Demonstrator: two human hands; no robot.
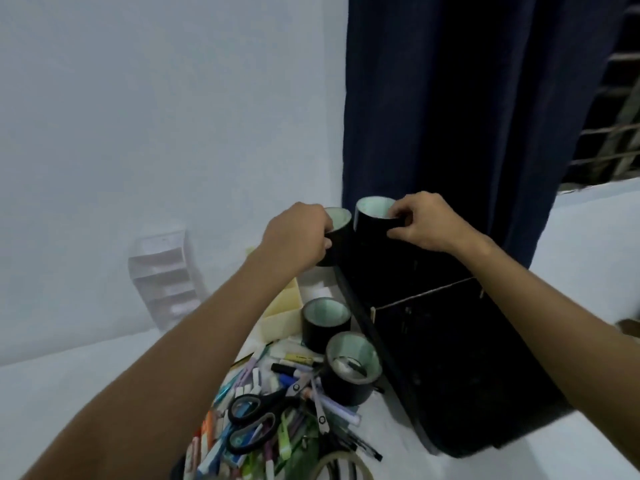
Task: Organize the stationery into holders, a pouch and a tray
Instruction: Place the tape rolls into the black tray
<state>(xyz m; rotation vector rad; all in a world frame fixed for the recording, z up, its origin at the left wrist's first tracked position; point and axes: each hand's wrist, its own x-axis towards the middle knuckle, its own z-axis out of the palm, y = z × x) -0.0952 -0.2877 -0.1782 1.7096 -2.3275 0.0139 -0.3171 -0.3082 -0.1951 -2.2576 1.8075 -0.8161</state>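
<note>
My left hand (299,232) grips a black cylindrical holder (338,233) with a pale green inside, at the back of the table. My right hand (420,220) pinches the rim of a second black holder (372,216) right beside it. Two more black holders stand nearer: an empty one (325,323) and one (351,370) with small items inside. A heap of pens, markers and highlighters (263,420) lies at the front, with black-handled scissors (256,417) on top. A pale yellow compartment tray (282,311) sits behind the heap, partly hidden by my left forearm.
A large black box (450,358) fills the table's right side, next to the holders. A clear stepped organiser (166,275) stands by the white wall at the left. A dark blue curtain (467,116) hangs behind. A tape roll (341,465) lies at the bottom edge.
</note>
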